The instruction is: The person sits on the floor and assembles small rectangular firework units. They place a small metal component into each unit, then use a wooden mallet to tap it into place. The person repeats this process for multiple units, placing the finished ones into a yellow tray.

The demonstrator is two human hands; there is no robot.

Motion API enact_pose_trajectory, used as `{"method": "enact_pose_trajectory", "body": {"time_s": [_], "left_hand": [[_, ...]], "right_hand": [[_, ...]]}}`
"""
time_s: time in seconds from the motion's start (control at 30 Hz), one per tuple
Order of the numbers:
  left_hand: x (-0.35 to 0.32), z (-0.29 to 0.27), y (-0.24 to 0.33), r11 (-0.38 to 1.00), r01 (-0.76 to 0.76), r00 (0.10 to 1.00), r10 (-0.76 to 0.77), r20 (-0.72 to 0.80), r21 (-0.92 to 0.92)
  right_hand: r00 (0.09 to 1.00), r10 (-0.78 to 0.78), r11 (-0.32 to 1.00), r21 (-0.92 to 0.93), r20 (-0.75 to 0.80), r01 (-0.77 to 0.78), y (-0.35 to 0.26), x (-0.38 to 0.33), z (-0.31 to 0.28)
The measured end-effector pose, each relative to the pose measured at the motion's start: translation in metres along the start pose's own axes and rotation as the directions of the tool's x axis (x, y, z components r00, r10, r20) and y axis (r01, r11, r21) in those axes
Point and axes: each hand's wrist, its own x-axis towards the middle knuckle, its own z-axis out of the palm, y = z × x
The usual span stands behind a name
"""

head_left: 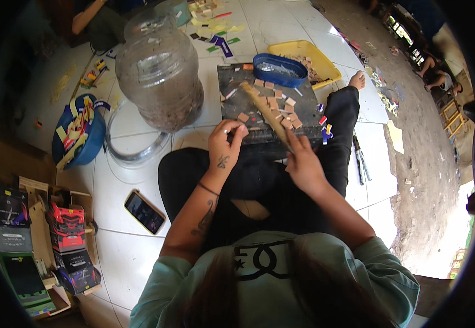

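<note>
Across a dark board (232, 82) in front of me runs a long, yellowish-brown wooden stick (263, 108). My right hand (305, 167) is closed around its near end, slightly smeared by motion. My left hand (227, 139) rests at the board's near left edge, fingertips pinched together; whatever they hold, if anything, is too small to make out. Several small, flat wooden squares (273, 103) lie scattered beside and under the stick, one of them (243, 117) close to my left fingers. At the board's far side sits a blue oval tub (256, 66) with clear pieces inside.
A yellow tray (333, 76) of wooden pieces stands beyond the tub. To the left are a large clear plastic jar (158, 76), a blue basin (96, 143) of colourful strips and a phone (145, 211). Boxy toy vehicles (68, 235) line the lower left. Pens (361, 161) lie right.
</note>
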Motion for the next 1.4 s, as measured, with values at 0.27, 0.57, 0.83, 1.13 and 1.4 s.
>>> {"method": "enact_pose_trajectory", "body": {"time_s": [0.27, 0.57, 0.83, 1.13, 1.4], "left_hand": [[0.014, -0.025, 0.021, 0.884, 0.427, 0.901, -0.397, 0.176, -0.189], [0.041, 0.027, 0.03, 0.931, 0.316, 0.929, -0.264, 0.26, -0.185], [0.055, 0.012, 0.014, 0.983, 0.079, 0.951, -0.124, 0.282, 0.166], [0.116, 0.04, -0.017, 0.634, -0.229, 0.952, -0.011, 0.305, 0.738], [0.127, 0.055, -0.024, 0.613, -0.209, 0.928, -0.121, 0.353, 0.761]], "right_hand": [[0.99, -0.09, 0.895, -0.444, -0.107, 0.033, -0.017, 0.043, 0.017], [0.903, -0.1, 0.628, 0.73, 0.418, -0.269, 0.025, 0.099, -0.046], [0.849, 0.521, 0.531, 0.812, -0.087, -0.243, 0.108, 0.256, -0.115], [0.949, 0.138, 0.824, -0.564, 0.283, 0.048, 0.052, 0.274, -0.032], [0.941, 0.235, 0.835, -0.545, 0.243, -0.068, 0.052, 0.288, -0.017]]}}
